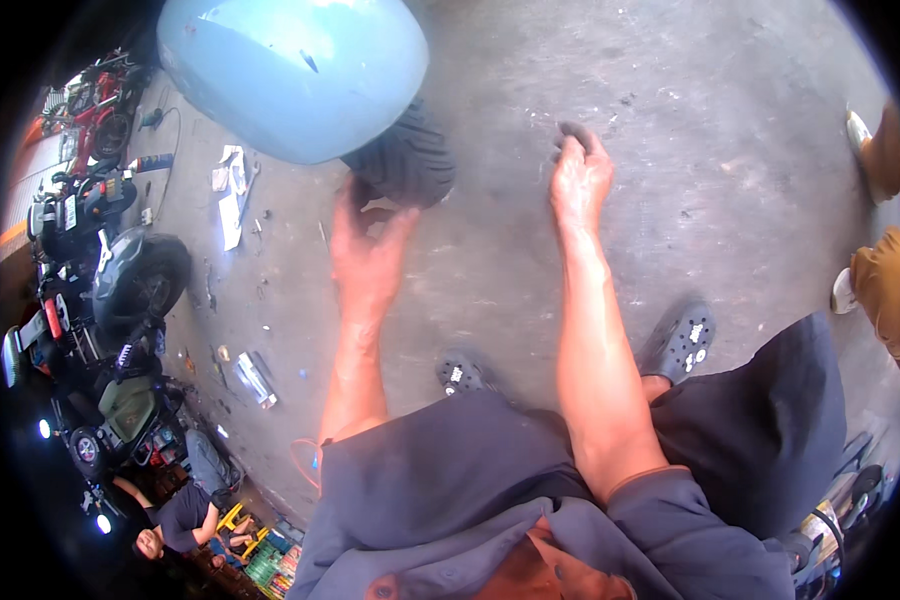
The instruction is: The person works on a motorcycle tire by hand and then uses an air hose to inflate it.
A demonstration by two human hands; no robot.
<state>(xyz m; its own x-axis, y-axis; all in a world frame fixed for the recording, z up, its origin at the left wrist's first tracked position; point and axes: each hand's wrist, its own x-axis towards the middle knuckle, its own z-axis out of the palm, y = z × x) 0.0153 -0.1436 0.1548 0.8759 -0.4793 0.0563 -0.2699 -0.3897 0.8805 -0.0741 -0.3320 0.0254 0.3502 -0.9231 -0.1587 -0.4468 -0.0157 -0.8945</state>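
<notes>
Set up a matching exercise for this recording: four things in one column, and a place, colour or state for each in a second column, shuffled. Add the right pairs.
Column one:
1. Left hand
2. Curved panel
3. Right hand
4. Tyre

Column two:
A. Dark and treaded, partly hidden from view
B. Over the grey floor, well apart from the wheel
C. At the lower left edge of the treaded rubber
D. Pale blue and shiny

Right pairs: 1-C, 2-D, 3-B, 4-A
</notes>
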